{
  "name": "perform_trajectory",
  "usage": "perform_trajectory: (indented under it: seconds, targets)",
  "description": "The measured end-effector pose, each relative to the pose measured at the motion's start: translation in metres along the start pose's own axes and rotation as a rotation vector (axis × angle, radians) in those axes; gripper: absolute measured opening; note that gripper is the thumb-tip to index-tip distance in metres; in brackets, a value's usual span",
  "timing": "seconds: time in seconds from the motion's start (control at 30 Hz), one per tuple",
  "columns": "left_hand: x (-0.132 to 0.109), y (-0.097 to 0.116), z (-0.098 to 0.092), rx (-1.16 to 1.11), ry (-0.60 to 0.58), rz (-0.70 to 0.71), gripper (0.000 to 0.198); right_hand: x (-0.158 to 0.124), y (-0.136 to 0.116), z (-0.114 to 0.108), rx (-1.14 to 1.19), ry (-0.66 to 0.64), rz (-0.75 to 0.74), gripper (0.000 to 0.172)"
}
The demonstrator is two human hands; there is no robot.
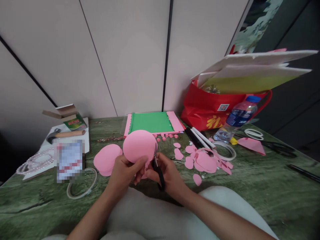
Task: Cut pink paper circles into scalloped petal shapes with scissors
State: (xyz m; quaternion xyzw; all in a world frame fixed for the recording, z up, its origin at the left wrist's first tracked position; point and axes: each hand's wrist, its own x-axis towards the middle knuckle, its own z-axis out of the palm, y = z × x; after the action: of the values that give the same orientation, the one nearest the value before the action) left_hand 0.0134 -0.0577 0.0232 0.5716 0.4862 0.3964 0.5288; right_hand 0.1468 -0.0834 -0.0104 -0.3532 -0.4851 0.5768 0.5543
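Observation:
A round piece of pink paper [139, 145] is pinched at its lower edge by my left hand [128, 169]. Black-handled scissors [160, 176] are in my right hand [168, 172], their blades pointing up along the right edge of the paper circle. Just left of my left hand lies a stack of pink paper rounds [107, 160]. Pink paper scraps and small cut pieces [205, 162] are scattered to the right of my right hand. My fingers partly hide the lower edge of the held paper.
Behind the hands lies a green sheet [151, 122] with pink borders. A red bag [202, 110] holding boards stands at the back right, beside a water bottle [236, 120]. Tape rolls [83, 193], pens [201, 136], bead strings [37, 161] and a hammer [67, 134] surround the work area.

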Motion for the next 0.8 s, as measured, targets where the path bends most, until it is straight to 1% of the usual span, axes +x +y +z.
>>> perform_trajectory:
  seconds: [0.2, 0.3, 0.4, 0.6, 0.67, 0.73, 0.8]
  targets:
    - [0.0008, -0.0028, -0.0016, 0.020, -0.001, 0.018, 0.039, -0.0003, 0.0017, -0.0005, 0.025, -0.011, -0.026, 0.038]
    - [0.0003, -0.0005, -0.0004, 0.000, 0.013, 0.005, 0.038, -0.0005, 0.0029, -0.0007, 0.057, -0.008, -0.010, 0.037]
    - [-0.0003, 0.0019, 0.0005, -0.023, 0.029, 0.000, 0.036, -0.0004, 0.0027, -0.0005, 0.028, 0.026, 0.019, 0.035]
    - [0.0002, 0.0016, 0.0000, -0.069, 0.044, 0.010, 0.033, 0.0001, 0.0001, 0.0003, -0.005, 0.040, 0.060, 0.033]
    - [0.0005, 0.0010, 0.0001, -0.115, 0.025, 0.017, 0.030, -0.0003, 0.0003, 0.0004, -0.008, 0.034, 0.058, 0.033]
    - [0.0005, 0.0007, 0.0005, -0.160, -0.023, 0.006, 0.027, -0.0008, 0.0014, 0.0006, 0.010, 0.013, 0.047, 0.034]
    - [0.0002, 0.0005, 0.0008, -0.155, -0.070, -0.017, 0.028, -0.0014, 0.0032, 0.0007, 0.036, -0.015, 0.032, 0.034]
